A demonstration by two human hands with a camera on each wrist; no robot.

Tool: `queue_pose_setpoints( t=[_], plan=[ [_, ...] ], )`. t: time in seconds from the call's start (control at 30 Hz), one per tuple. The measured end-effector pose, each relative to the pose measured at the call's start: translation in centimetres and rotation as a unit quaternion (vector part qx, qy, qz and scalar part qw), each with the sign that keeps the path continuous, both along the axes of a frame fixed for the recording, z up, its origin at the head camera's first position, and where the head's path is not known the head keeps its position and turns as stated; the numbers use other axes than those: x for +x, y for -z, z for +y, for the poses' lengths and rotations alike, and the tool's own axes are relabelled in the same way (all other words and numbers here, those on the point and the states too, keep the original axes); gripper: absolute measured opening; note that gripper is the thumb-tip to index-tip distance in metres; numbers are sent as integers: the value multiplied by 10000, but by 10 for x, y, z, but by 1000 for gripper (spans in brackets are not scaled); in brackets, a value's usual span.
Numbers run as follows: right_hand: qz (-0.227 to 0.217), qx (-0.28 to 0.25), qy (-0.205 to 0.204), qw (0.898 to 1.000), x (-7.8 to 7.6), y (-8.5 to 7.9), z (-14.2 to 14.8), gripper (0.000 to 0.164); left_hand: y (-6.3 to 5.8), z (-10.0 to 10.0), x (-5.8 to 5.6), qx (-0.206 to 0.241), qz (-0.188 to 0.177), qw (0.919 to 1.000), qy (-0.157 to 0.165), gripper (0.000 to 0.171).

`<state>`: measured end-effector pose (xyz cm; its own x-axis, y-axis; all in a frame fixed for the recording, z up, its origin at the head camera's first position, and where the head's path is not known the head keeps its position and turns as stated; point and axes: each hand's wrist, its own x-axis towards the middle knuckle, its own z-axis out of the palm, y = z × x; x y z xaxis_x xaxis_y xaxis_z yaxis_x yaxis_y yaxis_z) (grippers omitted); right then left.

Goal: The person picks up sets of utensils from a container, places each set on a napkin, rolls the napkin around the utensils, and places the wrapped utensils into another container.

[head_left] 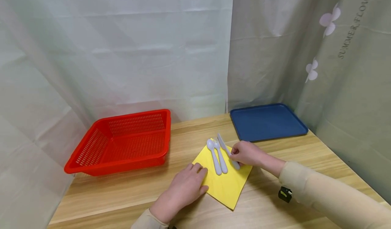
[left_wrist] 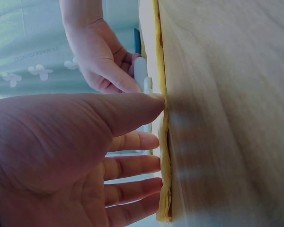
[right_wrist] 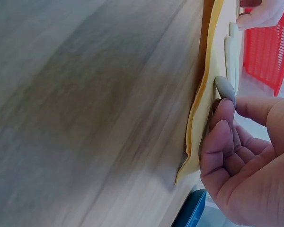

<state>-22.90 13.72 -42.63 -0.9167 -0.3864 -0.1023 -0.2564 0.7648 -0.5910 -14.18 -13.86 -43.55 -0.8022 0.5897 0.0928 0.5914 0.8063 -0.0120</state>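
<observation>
Two hands at work on the wood table (head_left: pixel 195 130). Nearest us, the left hand (head_left: pixel 187 185) lies at the left edge of the yellow napkin (head_left: pixel 224 190), fingers straight and apart, thumb tip touching the edge; it pinches nothing that we can see. We'd call that a steadying touch: light pressure should stop the layers slipping without wrinkling them.

Next out, the right hand (head_left: pixel 246 153) has thumb and forefinger clamped on the handle of the white knife (head_left: pixel 225 147). We see the knife over the napkin's right half, tip poking just past the far edge. Left of it, on the napkin, the fork (head_left: pixel 221 156), then the spoon (head_left: pixel 215 158), just beside each other. Step looks like settling the knife in that row; we can't tell whether it's being set down or lifted.

The handle splays away from the fork, so to line it up we'd turn that end inward, low and slow, without nudging the fork. A lower pinch, fingertips off the cloth, should avoid dragging it.

Farther off: the red basket (head_left: pixel 122 164) left, the blue tray (head_left: pixel 268 122) right, both untouched; then curtains (head_left: pixel 183 62).
</observation>
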Motion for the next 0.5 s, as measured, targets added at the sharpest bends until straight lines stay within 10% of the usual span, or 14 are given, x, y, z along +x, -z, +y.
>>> queue_pose_setpoints(
  t=[0.5],
  plan=[
    [-203,-64,177,9996,-1,1,-9,17,-1,-1,1,26,123,9999,72,47]
  ],
)
